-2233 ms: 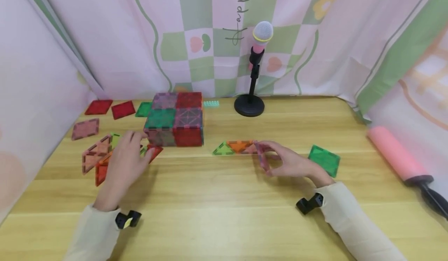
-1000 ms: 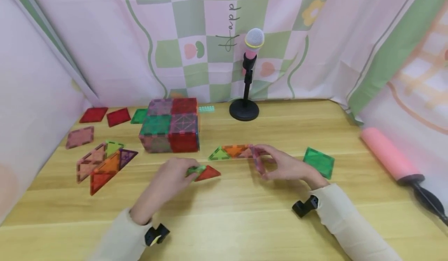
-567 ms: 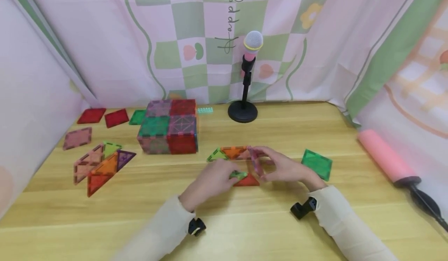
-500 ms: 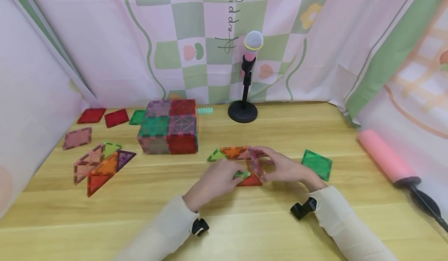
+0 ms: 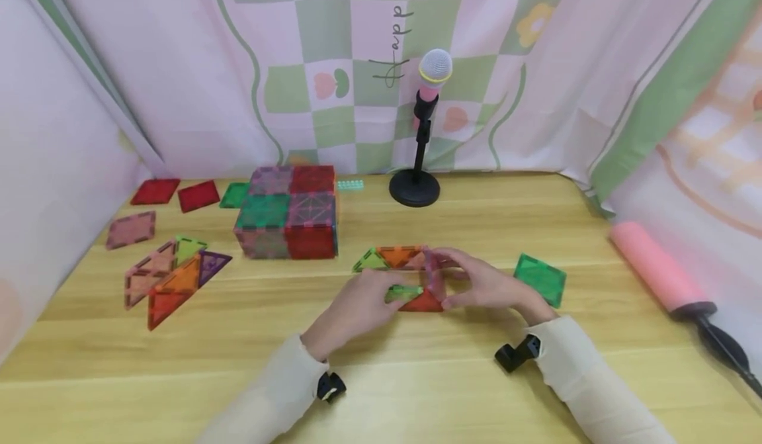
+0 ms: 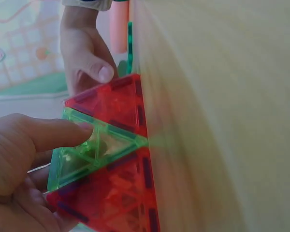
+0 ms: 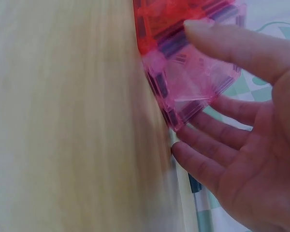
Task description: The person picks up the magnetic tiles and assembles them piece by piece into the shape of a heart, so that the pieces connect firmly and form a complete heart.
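My left hand (image 5: 360, 305) pinches a green triangular magnetic tile (image 6: 99, 150), thumb on its face. A red triangular tile (image 6: 118, 104) adjoins it on one side, another red triangular tile (image 6: 121, 198) on the other. This row stands on edge on the table, its far end at a pink magnetic tile (image 7: 198, 77). My right hand (image 5: 491, 284) holds that pink tile upright between thumb and fingers. Behind stands a second row, with a light green triangle (image 5: 372, 259) and an orange triangle (image 5: 399, 255); it meets the pink tile's back edge.
A box of magnetic tiles (image 5: 288, 216) stands back left. Loose triangles (image 5: 172, 278) and several square tiles (image 5: 131, 229) lie left of it. A green square tile (image 5: 540, 278) lies right of my right hand. A microphone stand (image 5: 415, 187) and pink pump (image 5: 661, 265) are farther off.
My left hand has carried the red and green triangle row rightward from the loose pile to the pink tile's front edge. My right hand has stayed at the pink tile.
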`<state>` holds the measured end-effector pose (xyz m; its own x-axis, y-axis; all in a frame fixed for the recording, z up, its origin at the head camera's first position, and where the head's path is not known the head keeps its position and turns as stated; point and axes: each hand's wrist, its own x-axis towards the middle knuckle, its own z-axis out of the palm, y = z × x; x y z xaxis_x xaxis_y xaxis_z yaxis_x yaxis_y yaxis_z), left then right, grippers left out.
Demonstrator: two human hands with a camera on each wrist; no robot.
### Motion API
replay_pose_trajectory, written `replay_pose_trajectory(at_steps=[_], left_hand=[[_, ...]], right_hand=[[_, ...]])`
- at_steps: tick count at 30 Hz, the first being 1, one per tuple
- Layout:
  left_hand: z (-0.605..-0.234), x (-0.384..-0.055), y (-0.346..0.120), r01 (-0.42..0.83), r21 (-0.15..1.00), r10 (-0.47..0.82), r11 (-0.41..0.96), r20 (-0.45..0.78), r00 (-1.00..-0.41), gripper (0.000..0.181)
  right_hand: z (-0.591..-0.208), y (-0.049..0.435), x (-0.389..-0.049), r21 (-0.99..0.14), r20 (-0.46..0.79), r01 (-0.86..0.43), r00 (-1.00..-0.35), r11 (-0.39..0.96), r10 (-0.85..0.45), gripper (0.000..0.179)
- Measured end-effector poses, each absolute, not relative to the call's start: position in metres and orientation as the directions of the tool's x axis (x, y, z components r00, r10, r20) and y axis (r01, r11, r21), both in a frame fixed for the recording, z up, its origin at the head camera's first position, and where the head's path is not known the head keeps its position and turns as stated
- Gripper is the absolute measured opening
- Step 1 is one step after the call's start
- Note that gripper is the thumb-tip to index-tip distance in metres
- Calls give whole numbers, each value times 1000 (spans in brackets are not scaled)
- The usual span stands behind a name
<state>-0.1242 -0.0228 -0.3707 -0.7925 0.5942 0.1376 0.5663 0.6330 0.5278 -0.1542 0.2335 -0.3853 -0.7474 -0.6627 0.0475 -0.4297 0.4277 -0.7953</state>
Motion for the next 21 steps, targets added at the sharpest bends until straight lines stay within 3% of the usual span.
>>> replay_pose_trajectory(at_steps=[9,16,21], left_hand=[[-379,-127,-50,540,608,566,581,175,-806,11],[-388,-131,-62,500,656,571,566,126,-811,12],[-392,-133,-76,467,672,558,575,95,-824,5]], right_hand=[[-385,229,-154,-716,51,-483,-757,504,-652,77],[-370,255,-142,-615,13,-419,-852,668,-523,74],[-367,300,-137,-523,6,-363,-906,771,-423,83]])
